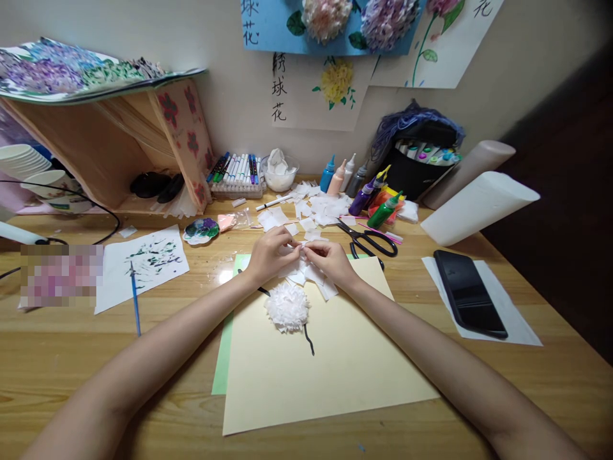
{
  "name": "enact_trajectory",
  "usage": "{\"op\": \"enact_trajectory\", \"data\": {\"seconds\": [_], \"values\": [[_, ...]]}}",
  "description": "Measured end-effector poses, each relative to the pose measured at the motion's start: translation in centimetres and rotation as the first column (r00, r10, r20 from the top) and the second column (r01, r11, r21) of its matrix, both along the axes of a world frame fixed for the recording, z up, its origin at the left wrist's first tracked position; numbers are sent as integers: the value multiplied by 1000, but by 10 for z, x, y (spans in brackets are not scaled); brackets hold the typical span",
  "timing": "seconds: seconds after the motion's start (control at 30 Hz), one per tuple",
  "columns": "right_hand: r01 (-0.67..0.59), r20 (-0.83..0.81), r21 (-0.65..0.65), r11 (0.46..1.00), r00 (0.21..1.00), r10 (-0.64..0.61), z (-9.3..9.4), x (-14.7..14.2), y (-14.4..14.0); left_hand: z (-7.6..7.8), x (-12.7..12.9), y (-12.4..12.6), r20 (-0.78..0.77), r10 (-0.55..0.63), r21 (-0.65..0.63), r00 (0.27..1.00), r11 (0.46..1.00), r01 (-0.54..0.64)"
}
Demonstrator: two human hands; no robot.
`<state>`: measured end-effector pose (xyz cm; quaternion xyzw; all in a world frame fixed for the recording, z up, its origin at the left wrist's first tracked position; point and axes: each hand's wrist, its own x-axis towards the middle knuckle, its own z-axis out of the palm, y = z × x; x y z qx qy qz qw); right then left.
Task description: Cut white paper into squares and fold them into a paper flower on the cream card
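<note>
Both hands meet over the far end of the pale yellow card sheet (330, 377). The left hand (271, 254) and right hand (330, 259) pinch a small white tissue-paper square (301, 246) between fingertips; it seems to be getting folded or crumpled, though the fingers hide most of it. Small, light pinches would serve best, since tissue this thin should tear easily. Loose squares lie under the right hand's wrist. Just nearer than both hands sits a fluffy white tissue pompom flower (287, 306), round and ruffled.
</note>
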<state>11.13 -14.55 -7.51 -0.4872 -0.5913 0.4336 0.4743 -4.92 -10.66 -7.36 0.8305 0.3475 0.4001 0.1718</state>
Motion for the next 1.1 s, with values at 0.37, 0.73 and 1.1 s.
{"op": "enact_trajectory", "data": {"seconds": [0.37, 0.73, 1.1], "values": [[60, -77, -4, 998, 995, -60, -4, 1, 2, 4, 2, -3, -10, -64, 58, 998, 996, 65], [107, -20, -59, 992, 994, -109, -1, 0, 1, 5, -1, 2, 129, 143, -79, 981, 988, -134], [121, -288, -176, 977, 943, -168, -4, 7, 10, -16, -9, 26, 280, 462, -467, 842, 831, -301]]}}
